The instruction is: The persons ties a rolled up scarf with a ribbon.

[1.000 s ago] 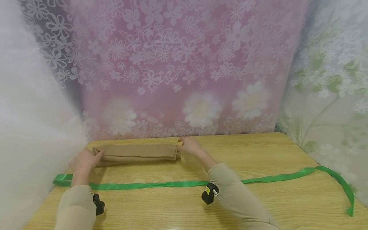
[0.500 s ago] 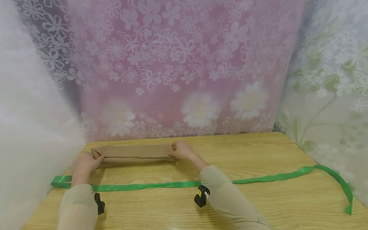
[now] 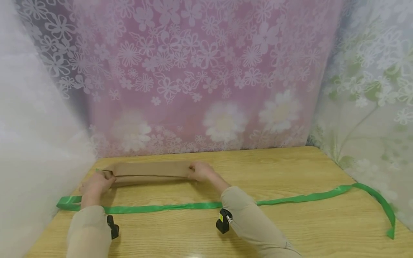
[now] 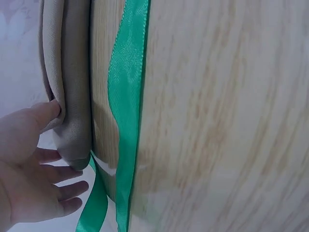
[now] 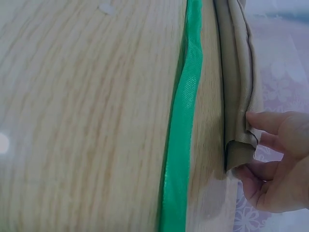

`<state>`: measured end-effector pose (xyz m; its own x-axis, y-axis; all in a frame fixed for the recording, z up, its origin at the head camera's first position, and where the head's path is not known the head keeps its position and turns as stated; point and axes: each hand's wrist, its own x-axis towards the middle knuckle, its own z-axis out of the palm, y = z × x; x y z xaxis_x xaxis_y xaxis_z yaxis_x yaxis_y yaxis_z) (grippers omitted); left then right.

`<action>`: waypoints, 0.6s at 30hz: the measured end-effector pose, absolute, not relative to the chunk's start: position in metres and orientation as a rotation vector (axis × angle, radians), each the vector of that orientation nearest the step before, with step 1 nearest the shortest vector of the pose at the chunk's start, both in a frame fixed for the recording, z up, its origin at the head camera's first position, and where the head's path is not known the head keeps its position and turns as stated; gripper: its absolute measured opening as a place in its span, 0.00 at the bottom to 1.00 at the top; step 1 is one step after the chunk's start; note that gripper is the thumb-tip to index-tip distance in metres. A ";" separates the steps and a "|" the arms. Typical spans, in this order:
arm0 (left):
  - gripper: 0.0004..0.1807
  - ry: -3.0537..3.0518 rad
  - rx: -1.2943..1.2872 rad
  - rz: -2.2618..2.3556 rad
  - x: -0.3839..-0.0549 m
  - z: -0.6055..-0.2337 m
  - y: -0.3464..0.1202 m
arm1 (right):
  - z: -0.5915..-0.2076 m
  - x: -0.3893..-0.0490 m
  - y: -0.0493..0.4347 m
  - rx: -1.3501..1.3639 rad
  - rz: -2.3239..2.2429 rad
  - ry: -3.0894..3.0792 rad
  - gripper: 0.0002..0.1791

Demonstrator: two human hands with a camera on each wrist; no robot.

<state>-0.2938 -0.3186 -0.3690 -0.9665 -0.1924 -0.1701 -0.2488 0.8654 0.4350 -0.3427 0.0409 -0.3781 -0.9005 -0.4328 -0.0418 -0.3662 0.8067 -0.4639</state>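
Observation:
A tan cloth (image 3: 151,169), folded into a long narrow strip, lies across the far left part of the table. At its left end, my left hand (image 3: 96,184) holds the fold; in the left wrist view the thumb (image 4: 47,112) presses on the top layer while the other fingers spread below the cloth's end. My right hand (image 3: 202,172) pinches the opposite end. The right wrist view shows several stacked layers in the cloth (image 5: 236,87), with thumb and fingertips (image 5: 256,118) right at its upper edge and corner.
A green ribbon (image 3: 161,208) runs across the wooden table (image 3: 180,233) in front of the cloth, under both forearms. It loops at the left edge and curves down at the right. Flowered curtains (image 3: 200,89) hang behind and at the sides.
My right hand has moved left from just beside the cloth onto its right end and taken hold there. My left hand has stayed at the left end, with a slight shift of its fingers.

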 end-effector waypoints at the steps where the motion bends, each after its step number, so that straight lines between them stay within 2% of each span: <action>1: 0.21 2.917 -0.351 0.710 -0.294 -0.369 -0.318 | -0.378 -0.343 0.041 -0.633 -0.695 2.842 0.25; 18: 0.18 3.005 -0.437 0.751 -0.299 -0.366 -0.313 | -0.378 -0.339 0.030 -0.541 -0.835 2.832 0.21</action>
<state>-0.2990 -0.3128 -0.3656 -0.9608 -0.2653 -0.0801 -0.2718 0.8456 0.4595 -0.3389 0.0300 -0.3781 -0.9256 -0.3773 -0.0313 -0.3000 0.7812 -0.5475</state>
